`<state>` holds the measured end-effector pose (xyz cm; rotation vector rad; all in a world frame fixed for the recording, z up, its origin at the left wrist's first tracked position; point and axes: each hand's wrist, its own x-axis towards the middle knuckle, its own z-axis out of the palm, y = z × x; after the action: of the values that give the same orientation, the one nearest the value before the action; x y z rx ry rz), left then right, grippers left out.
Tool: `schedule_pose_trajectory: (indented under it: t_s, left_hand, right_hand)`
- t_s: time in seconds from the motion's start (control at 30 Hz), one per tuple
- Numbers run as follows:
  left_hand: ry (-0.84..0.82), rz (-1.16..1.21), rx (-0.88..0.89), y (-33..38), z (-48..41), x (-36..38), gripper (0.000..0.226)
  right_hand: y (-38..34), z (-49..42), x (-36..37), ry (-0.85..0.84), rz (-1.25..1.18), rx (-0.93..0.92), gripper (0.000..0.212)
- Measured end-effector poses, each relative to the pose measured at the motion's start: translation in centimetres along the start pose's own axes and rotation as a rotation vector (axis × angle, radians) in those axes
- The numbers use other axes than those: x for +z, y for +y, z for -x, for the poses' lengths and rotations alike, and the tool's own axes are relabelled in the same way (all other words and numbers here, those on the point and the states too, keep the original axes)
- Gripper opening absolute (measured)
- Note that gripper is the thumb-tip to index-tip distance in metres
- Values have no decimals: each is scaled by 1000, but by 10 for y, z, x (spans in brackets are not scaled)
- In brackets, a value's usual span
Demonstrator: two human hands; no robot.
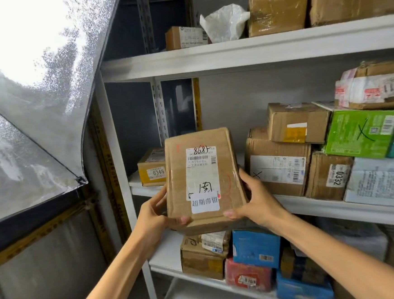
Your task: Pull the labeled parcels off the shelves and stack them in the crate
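A flat brown cardboard parcel (203, 179) with a white barcode label and handwritten marks is held up in front of the shelves. My left hand (156, 211) grips its lower left edge, thumb on the front face. My right hand (254, 196) grips its lower right edge, thumb also on the front. The parcel is tilted slightly, label facing me, clear of the white metal shelf (337, 205) behind it. No crate is in view.
The middle shelf holds a small box marked 0346 (151, 168), a labeled carton (277, 166), a green box (359, 134) and a box marked 0332 (327, 174). More boxes fill the top shelf (254, 48) and the lower shelf. A wet transparent umbrella (27, 103) hangs left.
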<state>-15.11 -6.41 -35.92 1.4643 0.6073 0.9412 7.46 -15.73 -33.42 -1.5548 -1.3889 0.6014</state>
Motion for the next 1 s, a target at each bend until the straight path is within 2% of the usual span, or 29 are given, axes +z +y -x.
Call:
schedule_pose_trajectory:
  t_s: [0.1,0.23,0.33,0.47,0.73,0.87,1.0]
  left_hand:
    - [-13,-24,33,18,7,3,86]
    - [-58,-35,35,36,20,7,89]
    - [-66,-76,44,42,36,19,88]
    - [5,-85,67,46,65,27,85]
    - [36,-70,75,31,126,47,89]
    - [6,-100,28,13,139,74,99]
    - [-42,-48,22,-3,145,124,93]
  right_hand:
    - [-1,13,-8,29,-23,-56,113]
    - [-4,37,-27,44,-35,-107,92]
    - [-6,53,-37,44,-54,-141,99]
    - [-11,73,-39,-3,-64,-183,104]
    - [3,132,-37,-46,-122,-185,117]
    - [19,171,-52,-25,-161,-170,103]
    - [40,209,-80,70,-136,-112,100]
